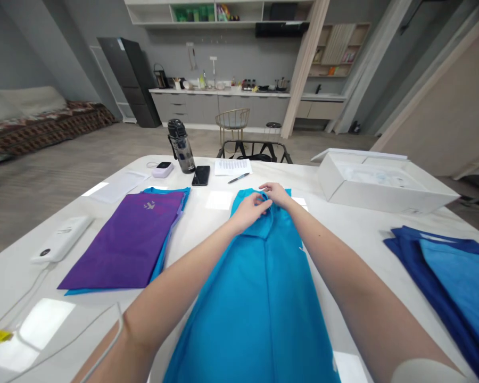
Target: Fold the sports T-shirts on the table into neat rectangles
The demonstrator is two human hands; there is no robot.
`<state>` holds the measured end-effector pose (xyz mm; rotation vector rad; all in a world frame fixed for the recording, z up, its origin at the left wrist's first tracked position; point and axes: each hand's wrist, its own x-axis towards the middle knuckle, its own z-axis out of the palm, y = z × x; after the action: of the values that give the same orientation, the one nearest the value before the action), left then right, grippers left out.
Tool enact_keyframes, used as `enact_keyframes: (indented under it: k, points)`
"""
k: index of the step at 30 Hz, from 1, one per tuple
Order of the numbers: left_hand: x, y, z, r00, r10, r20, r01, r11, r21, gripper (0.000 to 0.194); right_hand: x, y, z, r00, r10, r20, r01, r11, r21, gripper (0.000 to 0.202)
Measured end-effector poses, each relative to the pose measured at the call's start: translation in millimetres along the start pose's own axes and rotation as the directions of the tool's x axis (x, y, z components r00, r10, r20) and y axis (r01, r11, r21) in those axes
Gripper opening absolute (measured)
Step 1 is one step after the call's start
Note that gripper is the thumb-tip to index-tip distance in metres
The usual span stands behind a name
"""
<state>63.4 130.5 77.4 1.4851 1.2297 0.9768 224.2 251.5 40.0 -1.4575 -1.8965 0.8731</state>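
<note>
A bright blue shirt (239,308) lies lengthwise in front of me, its sides folded in and its far end narrow. At that far end, my left hand (250,210) is closed on the fabric near the collar, with thumb and fingers pinched together. Just beyond it on the right, my right hand (276,194) grips the same end, its fingers bent over the collar edge. Parts of the fingertips are hidden by the hands and cloth. A small flap of blue cloth hangs below the left hand, over the middle of the shirt.
Folded purple shirt (123,239) atop blue cloth at left; dark blue and blue garments (459,282) at right. A white box (375,186), bottle (181,149), phone (200,175), pen (238,178), paper (227,167) and power bank (64,239) with cable share the white table (351,239).
</note>
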Motion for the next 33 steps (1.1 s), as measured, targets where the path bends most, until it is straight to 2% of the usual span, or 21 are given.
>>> enact_keyframes:
  k: [2,4,6,9,12,15,18,21,25,27,30,31,33]
  points:
    - [-5.1,-20.6,9.0,0.998,0.069,0.012,-0.069,0.958,0.277,0.035,-18.7,17.5,-10.8,0.995,0.091,-0.051,-0.093,0.995,-0.045,0.024]
    - [-17.6,-35.4,6.5,0.982,0.172,0.077,-0.187,0.836,0.516,0.038,-37.7,28.8,-17.7,0.991,0.116,-0.066,-0.12,0.991,-0.06,0.033]
    - [-32.7,-42.0,0.8,0.963,0.224,0.149,-0.264,0.693,0.671,0.042,-54.4,32.6,-19.7,0.992,0.107,-0.059,-0.113,0.988,-0.104,0.046]
    - [-50.2,-41.0,0.1,0.931,0.232,0.282,-0.364,0.519,0.773,0.043,-71.2,27.3,-15.0,0.996,0.081,-0.025,-0.085,0.971,-0.224,0.058]
    - [-55.9,-38.6,9.0,0.915,0.214,0.342,-0.403,0.435,0.805,0.037,-77.9,18.4,-7.0,0.998,0.066,-0.005,-0.064,0.946,-0.318,0.052]
    - [-54.8,-42.4,15.0,0.922,0.208,0.327,-0.386,0.42,0.821,0.03,-77.2,13.8,-1.0,0.998,0.059,-0.023,-0.063,0.927,-0.369,0.035]
    - [-53.1,-49.2,12.2,0.914,0.221,0.34,-0.404,0.423,0.811,0.023,-71.4,11.8,1.2,0.997,0.051,-0.062,-0.069,0.937,-0.343,0.019]
    - [-50.8,-49.7,6.9,0.915,0.285,0.287,-0.398,0.511,0.762,0.022,-62.6,6.5,-1.8,0.996,0.007,-0.093,-0.032,0.964,-0.264,0.019]
    - [-46.7,-31.3,15.1,0.89,0.445,0.1,-0.4,0.655,0.641,0.028,-53.3,-1.9,-21.3,0.994,-0.05,-0.102,0.033,0.986,-0.161,0.022]
    - [-44.7,-19.1,27.4,0.871,0.475,0.128,-0.445,0.652,0.614,0.031,-53.1,0.5,-36.5,0.989,-0.061,-0.133,0.049,0.994,-0.096,0.023]
    - [-37.6,-10.4,44.5,0.871,0.392,0.295,-0.487,0.612,0.623,0.034,-60.4,17.3,-56.1,0.983,0.0,-0.182,-0.019,0.995,-0.102,0.023]
    - [-32.6,-11.6,47.0,0.882,0.353,0.311,-0.469,0.601,0.647,0.035,-64.6,25.6,-59.7,0.982,0.038,-0.183,-0.063,0.989,-0.135,0.022]
    - [-17.0,-19.6,45.2,0.927,0.298,0.228,-0.365,0.574,0.733,0.036,-74.5,42.9,-60.9,0.979,0.109,-0.17,-0.146,0.964,-0.221,0.023]
